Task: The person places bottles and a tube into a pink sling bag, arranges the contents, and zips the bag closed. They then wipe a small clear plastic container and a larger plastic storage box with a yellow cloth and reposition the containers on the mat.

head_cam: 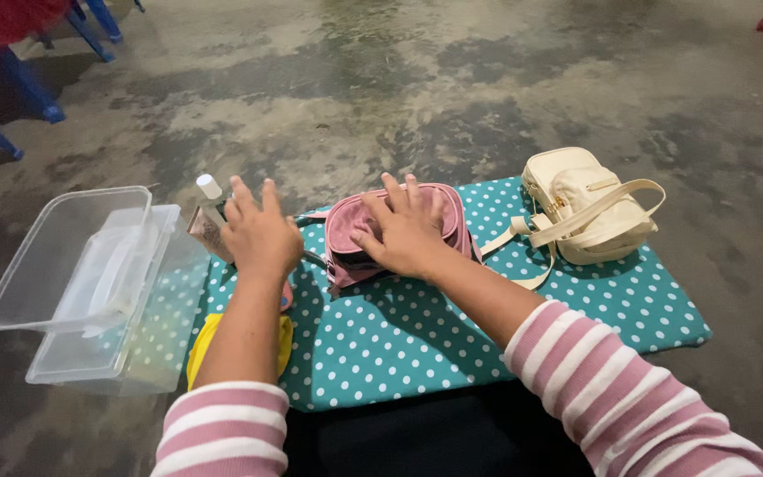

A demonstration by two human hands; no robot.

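The right hand (406,231) lies flat on top of a small pink bag (392,231), palm down, its fingers (394,191) spread a little and pointing away from the person, holding nothing but pressing on the bag's upper side. The pink bag sits near the far edge of a teal mat with white dots (452,327), which is spread on a stained concrete floor (381,79), and a dark opening shows along the bag's near side under the hand. The left hand (260,234) hovers just left of the pink bag, over the mat's left edge, with its fingers (247,205) spread wide and empty; whether it touches anything beneath it cannot be told. Just beyond this hand stands a small bottle with a white cap (209,187), and a tan tube or pouch (207,231) lies beside it, partly hidden by the hand. A yellow thing (201,346) lies under the left forearm at the mat's left side, with a bit of pink showing near the wrist. To the left, a clear plastic box (99,353) stands on the floor, touching the mat's edge, with its clear lid (55,256) resting tilted on top. On the right part of the mat lies a cream bag (589,208) with its strap (523,237) trailing toward the pink bag. Both arms wear pink-and-white striped sleeves (629,406). Blue furniture legs (19,88) stand at the far left.
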